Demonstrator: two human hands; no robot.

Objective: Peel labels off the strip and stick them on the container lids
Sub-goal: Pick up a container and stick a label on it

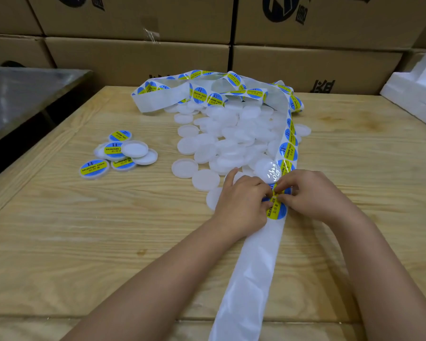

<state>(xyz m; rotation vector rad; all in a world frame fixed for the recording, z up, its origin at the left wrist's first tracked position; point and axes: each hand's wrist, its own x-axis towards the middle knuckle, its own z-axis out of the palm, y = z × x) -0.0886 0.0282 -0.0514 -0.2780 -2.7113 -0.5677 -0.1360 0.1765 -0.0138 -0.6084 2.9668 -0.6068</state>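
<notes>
At the far left, looking past a grey metal surface [22,94] standing beside the wooden table [59,242]. On the table's left part, seeing a small cluster of labelled lids [116,153] lying well apart from the work, two of them turned hollow side up. Further right, facing a heap of plain white lids [231,136], with the label strip [253,279] looping over its far side and running down its right edge to the near table edge. Just in front of the heap, curling the left hand [241,205] and pinching the strip beside a blue-and-yellow label [277,210]. Pinching that label's upper edge with the right hand [312,195], thumb and forefinger closed on it, fingertips of both hands nearly touching. At far right, passing white foam blocks [418,94].
</notes>
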